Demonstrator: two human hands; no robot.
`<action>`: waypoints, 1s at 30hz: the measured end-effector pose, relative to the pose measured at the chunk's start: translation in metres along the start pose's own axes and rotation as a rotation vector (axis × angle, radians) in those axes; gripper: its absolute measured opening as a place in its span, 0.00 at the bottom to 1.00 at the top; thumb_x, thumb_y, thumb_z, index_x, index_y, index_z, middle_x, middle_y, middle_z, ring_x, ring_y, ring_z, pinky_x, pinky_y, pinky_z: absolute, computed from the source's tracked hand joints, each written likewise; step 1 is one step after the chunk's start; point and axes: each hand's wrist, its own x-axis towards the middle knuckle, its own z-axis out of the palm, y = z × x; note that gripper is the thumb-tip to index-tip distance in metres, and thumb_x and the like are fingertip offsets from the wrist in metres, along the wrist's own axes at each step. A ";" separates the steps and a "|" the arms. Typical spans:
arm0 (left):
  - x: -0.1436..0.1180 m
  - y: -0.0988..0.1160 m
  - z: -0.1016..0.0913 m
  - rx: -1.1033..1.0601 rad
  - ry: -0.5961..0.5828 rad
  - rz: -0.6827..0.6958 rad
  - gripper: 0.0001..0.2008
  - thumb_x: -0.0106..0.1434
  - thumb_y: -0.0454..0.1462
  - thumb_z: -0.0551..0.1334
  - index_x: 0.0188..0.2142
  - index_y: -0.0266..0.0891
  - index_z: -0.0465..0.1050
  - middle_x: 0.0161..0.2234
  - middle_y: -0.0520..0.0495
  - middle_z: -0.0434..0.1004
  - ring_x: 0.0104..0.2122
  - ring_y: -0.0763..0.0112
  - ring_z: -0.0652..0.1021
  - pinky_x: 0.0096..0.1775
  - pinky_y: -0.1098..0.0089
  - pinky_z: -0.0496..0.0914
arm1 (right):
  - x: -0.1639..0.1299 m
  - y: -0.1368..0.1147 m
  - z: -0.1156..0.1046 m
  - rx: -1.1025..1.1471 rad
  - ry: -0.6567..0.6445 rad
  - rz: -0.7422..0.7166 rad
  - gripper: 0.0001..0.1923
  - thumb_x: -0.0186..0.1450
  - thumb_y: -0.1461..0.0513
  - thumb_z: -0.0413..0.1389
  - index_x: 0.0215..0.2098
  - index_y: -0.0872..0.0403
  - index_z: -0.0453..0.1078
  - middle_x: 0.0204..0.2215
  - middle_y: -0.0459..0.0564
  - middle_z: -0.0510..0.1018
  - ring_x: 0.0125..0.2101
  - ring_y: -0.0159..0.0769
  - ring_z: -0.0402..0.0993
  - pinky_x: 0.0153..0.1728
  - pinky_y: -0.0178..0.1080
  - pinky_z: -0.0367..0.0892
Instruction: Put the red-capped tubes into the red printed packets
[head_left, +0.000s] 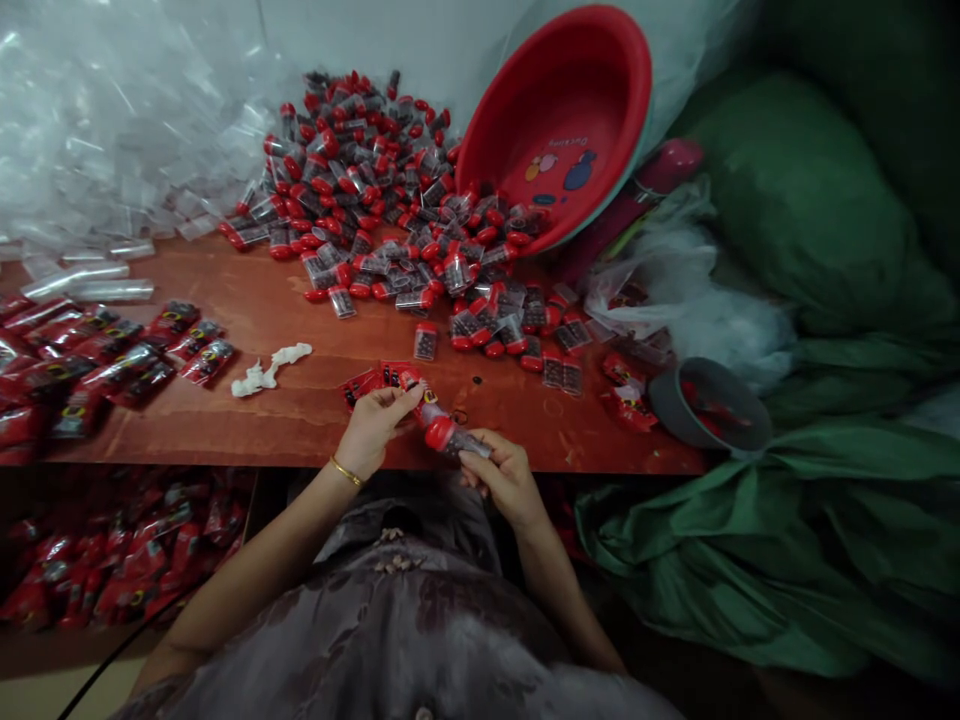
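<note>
My left hand (pixel 379 420) pinches a small red-and-clear printed wrapper (pixel 430 397) between thumb and fingers. In my right hand (pixel 504 474) is a small clear tube with a red cap (pixel 441 434), its cap toward the wrapper and its contents dark. Cap and wrapper meet or nearly meet; whether the cap is inside the wrapper I cannot tell. Beside my left fingers lie flat red printed wrappers (pixel 365 384) on the table. A single red-capped tube (pixel 425 342) stands just beyond my hands.
A large heap of red-capped tubes (pixel 352 190) spills from a tilted red basin (pixel 555 100) across the wooden table (pixel 300 420). Wrapped red packs (pixel 112 350) and clear plastic sleeves (pixel 105 280) lie left. At right are a grey bowl (pixel 675 405) and green sacks (pixel 825 180).
</note>
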 end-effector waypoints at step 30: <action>0.003 -0.031 0.007 -0.057 -0.078 0.142 0.17 0.41 0.46 0.72 0.27 0.36 0.77 0.25 0.50 0.78 0.24 0.76 0.74 0.31 0.74 0.69 | 0.027 0.014 0.038 -0.011 0.221 -0.159 0.11 0.62 0.52 0.52 0.33 0.52 0.64 0.21 0.40 0.66 0.19 0.27 0.63 0.21 0.31 0.64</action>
